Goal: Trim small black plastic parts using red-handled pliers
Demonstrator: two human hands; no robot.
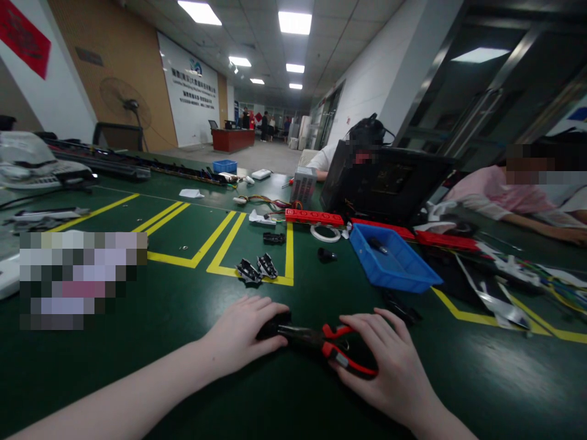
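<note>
Two hands are at work here, both mine, low over the green table (293, 406). My left hand (245, 330) pinches a small black piece (269, 328), with the thumb below and the fingers on top, so most of it is hidden. My right hand (392, 360) is bent around the red and black handles of the pliers (302, 335), thumb by the low handle and fingers by the high one. The handles stand apart. The nose of the pliers points left and meets the black piece, right by my left fingertips. I can't tell if the tips bite it or only touch it, because my fingers are in the way.

I think the step right now is working on that piece with the pliers. To me, the next move calls for a tight left pinch, a good squeeze on the handles, and fingertips kept out of the tips.

Past my hands, two black and silver bits (257, 269) lie by the yellow tape (288, 280). The blue bin (398, 282) sits farther off to the right, with a dark thing (378, 245) in it.
</note>
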